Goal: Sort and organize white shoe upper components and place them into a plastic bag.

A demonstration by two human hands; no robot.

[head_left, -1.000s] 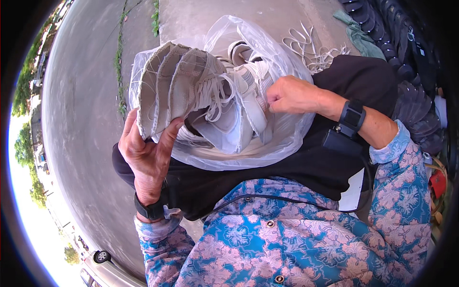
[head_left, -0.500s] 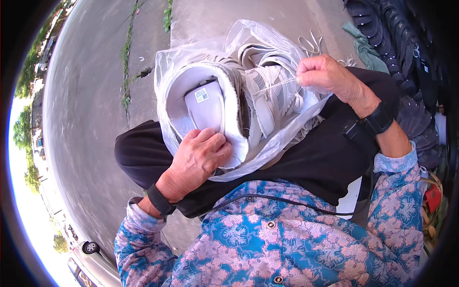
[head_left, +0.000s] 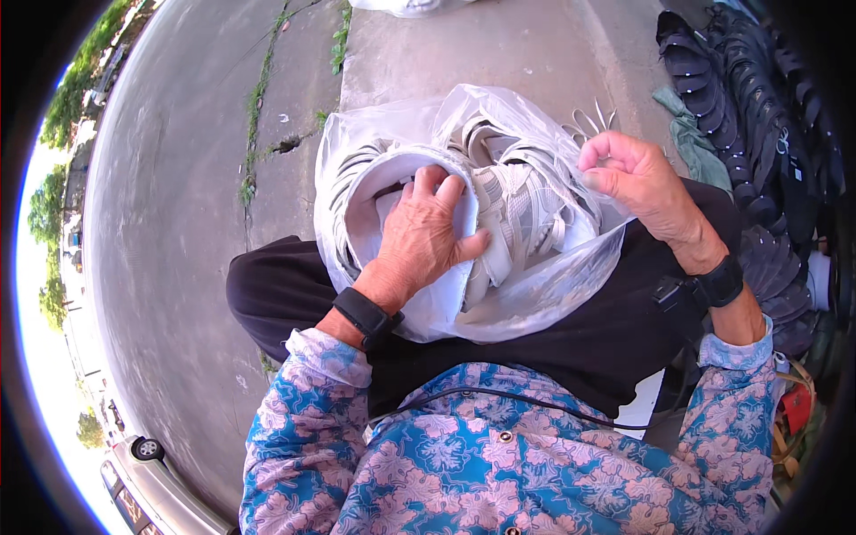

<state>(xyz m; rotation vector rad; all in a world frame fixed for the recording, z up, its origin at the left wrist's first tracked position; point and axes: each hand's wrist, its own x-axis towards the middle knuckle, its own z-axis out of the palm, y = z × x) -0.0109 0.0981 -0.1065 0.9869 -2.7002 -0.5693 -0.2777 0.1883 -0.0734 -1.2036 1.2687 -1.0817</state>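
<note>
A clear plastic bag point(head_left: 553, 294) lies across my lap, holding several pale grey and white shoe uppers nested in stacks. At its left, a white-lined shoe upper point(head_left: 364, 201) faces upward. My left hand point(head_left: 419, 223) is over this upper, its fingers bent down inside and its thumb outside the edge; the fingertips are partly hidden. Grey-white laced uppers point(head_left: 526, 192) lie to the right of that hand. Above the bag's right side, my right hand point(head_left: 644, 183) is closed in a pinch. Whatever its fingers hold is too fine to make out. Loose laces point(head_left: 593, 120) stick up nearby.
Dark shoe parts point(head_left: 753, 98) are piled in rows at the right, beside a green cloth point(head_left: 700, 147). A white plastic bundle point(head_left: 410, 7) sits at the far edge. Concrete ground point(head_left: 178, 205) stretches left, with a parked car point(head_left: 165, 490) at lower left.
My left hand has moved up and right, from the upper's near edge to inside its opening. The thread stretched to my right hand no longer shows clearly. The bag appears lower in view.
</note>
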